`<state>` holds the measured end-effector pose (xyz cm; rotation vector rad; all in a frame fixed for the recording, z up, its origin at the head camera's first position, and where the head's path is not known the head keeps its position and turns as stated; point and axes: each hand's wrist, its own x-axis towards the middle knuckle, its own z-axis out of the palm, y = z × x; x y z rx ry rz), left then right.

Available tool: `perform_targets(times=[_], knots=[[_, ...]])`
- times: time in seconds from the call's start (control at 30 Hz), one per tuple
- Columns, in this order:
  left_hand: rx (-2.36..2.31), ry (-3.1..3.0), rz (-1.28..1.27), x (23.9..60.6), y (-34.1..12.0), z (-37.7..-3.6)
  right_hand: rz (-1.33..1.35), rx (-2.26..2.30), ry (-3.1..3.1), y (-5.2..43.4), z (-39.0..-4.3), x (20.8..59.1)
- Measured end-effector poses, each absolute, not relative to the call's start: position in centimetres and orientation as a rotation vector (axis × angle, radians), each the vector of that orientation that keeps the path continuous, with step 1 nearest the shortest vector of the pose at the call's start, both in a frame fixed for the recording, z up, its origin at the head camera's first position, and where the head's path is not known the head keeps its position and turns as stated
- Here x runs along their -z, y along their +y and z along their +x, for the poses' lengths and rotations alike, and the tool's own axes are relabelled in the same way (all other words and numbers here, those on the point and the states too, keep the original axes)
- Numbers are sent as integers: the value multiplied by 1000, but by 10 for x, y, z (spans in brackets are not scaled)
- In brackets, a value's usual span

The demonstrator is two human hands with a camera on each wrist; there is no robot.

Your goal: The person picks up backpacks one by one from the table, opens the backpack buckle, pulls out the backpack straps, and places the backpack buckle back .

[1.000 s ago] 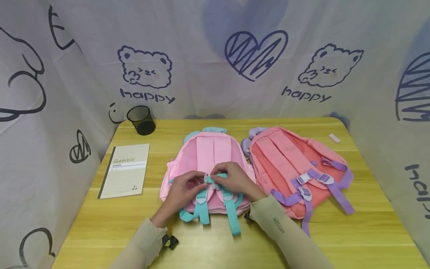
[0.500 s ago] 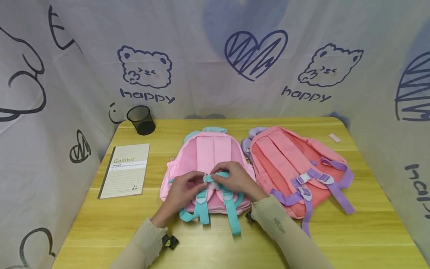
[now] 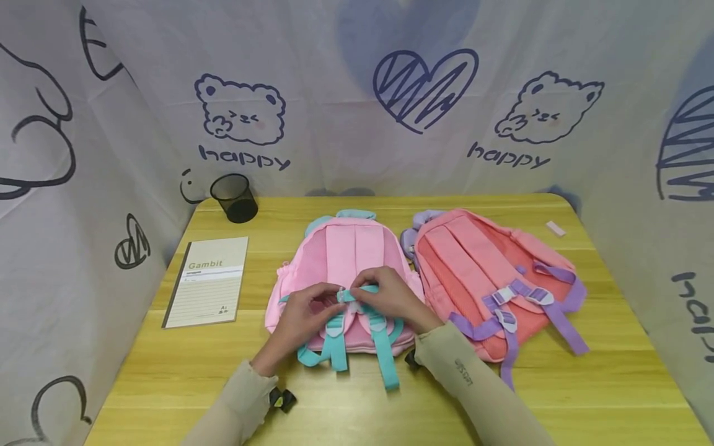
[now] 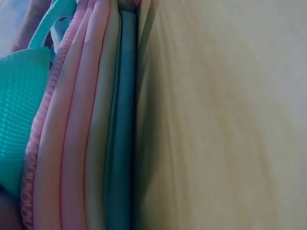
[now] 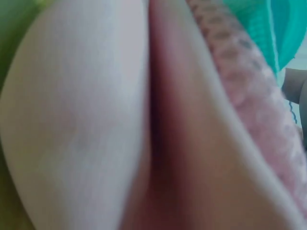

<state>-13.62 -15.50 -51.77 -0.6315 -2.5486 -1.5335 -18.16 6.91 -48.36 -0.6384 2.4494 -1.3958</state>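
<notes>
A pink backpack [image 3: 354,248] with teal straps lies back-panel up in the middle of the table. Over its lower back my left hand [image 3: 304,314] pinches a small pale buckle [image 3: 342,296] at the end of a teal strap. From the other side my right hand [image 3: 393,298] pinches that teal strap [image 3: 365,289] between thumb and fingers. The fingers partly cover the buckle, so whether it is fastened cannot be told. Two loose teal strap ends [image 3: 386,359] hang toward the front. Both wrist views mostly show the backpack's side [image 4: 76,134], close and blurred in the right one.
A coral backpack [image 3: 465,266] with purple straps lies against the pink one's right side. At left are a notebook [image 3: 206,285] and a black mesh pen cup [image 3: 241,210]. A small pale pink block [image 3: 555,228] lies at the far right. Patterned curtains surround the table [image 3: 357,409].
Both hands keep their hold at nearly the same place. Only the teal strap between them shifts slightly.
</notes>
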Motion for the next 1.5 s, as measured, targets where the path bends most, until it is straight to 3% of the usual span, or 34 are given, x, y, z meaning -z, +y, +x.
perform_targets(times=[1.5], knots=[[1443,-2593,-611,518,-153,-135,-609,1358,2467,63,-180,485]])
